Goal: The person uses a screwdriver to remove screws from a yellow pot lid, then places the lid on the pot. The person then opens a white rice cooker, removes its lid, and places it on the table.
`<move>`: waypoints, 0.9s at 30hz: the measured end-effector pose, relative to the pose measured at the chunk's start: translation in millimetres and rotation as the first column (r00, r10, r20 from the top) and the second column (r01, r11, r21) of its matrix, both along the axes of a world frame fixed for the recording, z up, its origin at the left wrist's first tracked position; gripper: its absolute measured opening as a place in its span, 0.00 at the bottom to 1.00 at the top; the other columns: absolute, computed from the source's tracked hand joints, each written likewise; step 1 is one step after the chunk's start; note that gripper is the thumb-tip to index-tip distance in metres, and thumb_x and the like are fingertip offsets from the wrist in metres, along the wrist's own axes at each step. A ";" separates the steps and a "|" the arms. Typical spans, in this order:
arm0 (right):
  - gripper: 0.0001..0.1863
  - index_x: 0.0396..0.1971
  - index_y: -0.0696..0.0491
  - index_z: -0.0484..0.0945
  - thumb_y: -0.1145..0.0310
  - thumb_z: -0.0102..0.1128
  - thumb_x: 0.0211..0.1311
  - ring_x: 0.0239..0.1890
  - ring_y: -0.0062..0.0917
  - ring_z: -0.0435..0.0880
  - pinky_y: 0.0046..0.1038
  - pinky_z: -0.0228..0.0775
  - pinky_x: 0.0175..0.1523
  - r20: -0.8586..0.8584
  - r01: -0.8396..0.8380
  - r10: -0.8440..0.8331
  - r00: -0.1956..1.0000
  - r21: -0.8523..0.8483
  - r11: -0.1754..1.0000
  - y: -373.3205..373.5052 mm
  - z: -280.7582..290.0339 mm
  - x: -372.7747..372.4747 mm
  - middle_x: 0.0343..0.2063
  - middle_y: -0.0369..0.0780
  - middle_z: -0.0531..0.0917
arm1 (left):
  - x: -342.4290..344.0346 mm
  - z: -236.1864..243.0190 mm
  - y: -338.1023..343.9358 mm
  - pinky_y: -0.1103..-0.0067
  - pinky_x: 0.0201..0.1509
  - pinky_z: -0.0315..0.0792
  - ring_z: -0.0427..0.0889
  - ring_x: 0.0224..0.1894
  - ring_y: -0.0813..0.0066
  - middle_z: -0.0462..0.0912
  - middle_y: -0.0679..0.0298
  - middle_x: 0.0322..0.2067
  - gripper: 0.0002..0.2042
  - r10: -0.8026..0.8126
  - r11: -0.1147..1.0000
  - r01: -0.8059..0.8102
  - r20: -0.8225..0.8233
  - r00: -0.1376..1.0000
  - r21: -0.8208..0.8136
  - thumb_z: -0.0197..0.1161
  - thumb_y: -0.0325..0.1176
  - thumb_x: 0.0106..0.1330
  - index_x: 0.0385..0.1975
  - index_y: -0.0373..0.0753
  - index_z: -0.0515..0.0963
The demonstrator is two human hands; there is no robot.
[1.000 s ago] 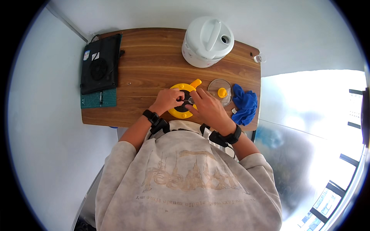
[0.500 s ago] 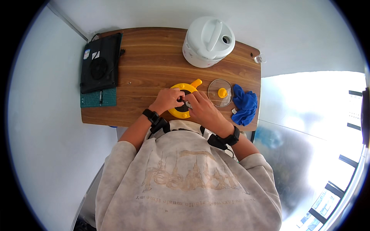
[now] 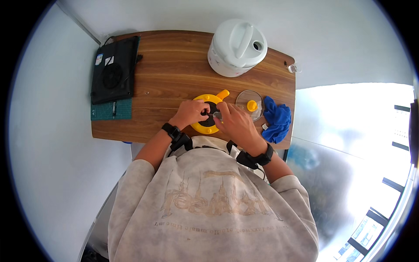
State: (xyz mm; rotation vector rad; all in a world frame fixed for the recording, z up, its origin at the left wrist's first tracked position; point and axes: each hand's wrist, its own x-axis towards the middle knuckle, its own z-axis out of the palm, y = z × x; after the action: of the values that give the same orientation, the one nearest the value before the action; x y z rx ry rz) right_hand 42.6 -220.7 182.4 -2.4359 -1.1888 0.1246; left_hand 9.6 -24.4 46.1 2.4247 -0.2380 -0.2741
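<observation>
Near the table's front edge lies a round yellow pot [image 3: 201, 127] with a dark disc in its middle, small raised yellow knobs on its rim and a stubby handle pointing away to the right. It looks turned bottom up. Over its dark middle my left hand [image 3: 190, 112] is closed in a pinch, its fingertips around something too small to name. My right hand [image 3: 238, 125] grips a small tool with a pale grey end [image 3: 217, 115] and a thin shaft that reaches toward the left fingertips. The fingers hide most of what lies between both hands.
Right of the pot rest a glass lid [image 3: 244, 114] with a yellow knob and a crumpled blue cloth [image 3: 277, 120]. A white lidded container [image 3: 231, 56] stands at the back. Leftward, a black flat appliance [image 3: 124, 78] lies on a green cutting mat [image 3: 124, 111]. A small glass [image 3: 294, 67] sits far right.
My right hand has shifted slightly right and its grip has turned, so more of the tool's grey end shows. My left hand stays in place.
</observation>
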 end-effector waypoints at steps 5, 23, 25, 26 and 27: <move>0.17 0.42 0.57 0.69 0.77 0.60 0.51 0.39 0.41 0.80 0.37 0.76 0.41 -0.087 -0.038 0.048 0.995 0.118 0.992 -0.1 1.1 1.0 0.36 0.46 0.76 | 0.2 0.8 0.7 0.69 0.35 0.76 0.83 0.34 0.66 0.81 0.69 0.30 0.09 -0.003 1.000 0.003 -0.013 1.000 0.003 0.68 0.43 0.55 0.32 0.49 0.82; 0.19 0.39 0.58 0.74 0.60 0.70 0.58 0.31 0.32 0.83 0.35 0.75 0.28 -0.022 -0.025 0.025 0.999 -0.010 1.000 -3.2 -2.9 2.0 0.34 0.42 0.76 | -1.9 -3.9 1.0 0.68 0.35 0.75 0.83 0.35 0.64 0.81 0.68 0.31 0.11 0.001 1.000 -0.001 0.017 1.000 0.000 0.68 0.44 0.56 0.36 0.49 0.82; 0.21 0.38 0.56 0.75 0.53 0.69 0.59 0.27 0.31 0.82 0.32 0.73 0.27 0.060 -0.013 0.017 0.998 -0.059 0.998 -0.9 0.1 0.4 0.30 0.40 0.78 | -1.8 -7.3 0.9 0.68 0.34 0.75 0.83 0.35 0.64 0.80 0.68 0.31 0.10 0.002 1.000 -0.002 0.025 1.000 0.001 0.68 0.44 0.56 0.36 0.50 0.82; 0.23 0.37 0.56 0.76 0.50 0.69 0.60 0.25 0.31 0.82 0.31 0.72 0.26 0.101 -0.006 0.014 0.995 -0.083 0.997 0.1 0.8 -0.3 0.28 0.39 0.79 | -1.8 -6.8 0.8 0.68 0.34 0.75 0.83 0.35 0.64 0.80 0.69 0.31 0.10 0.003 1.000 -0.003 0.029 1.000 0.002 0.68 0.43 0.56 0.36 0.50 0.82; 0.22 0.36 0.55 0.76 0.50 0.68 0.60 0.22 0.31 0.82 0.31 0.72 0.24 0.116 -0.009 0.020 0.993 -0.091 0.996 1.0 0.8 0.3 0.27 0.38 0.79 | -1.9 -6.2 0.6 0.68 0.34 0.75 0.83 0.34 0.64 0.80 0.68 0.31 0.10 0.001 1.000 -0.001 0.031 1.000 0.010 0.68 0.44 0.56 0.35 0.50 0.82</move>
State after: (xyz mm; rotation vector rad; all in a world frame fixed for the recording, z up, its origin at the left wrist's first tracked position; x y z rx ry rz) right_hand 42.9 -219.7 183.1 -2.5439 -1.2774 0.0407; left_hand 7.7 -23.8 39.9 2.4400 -0.2498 -0.2382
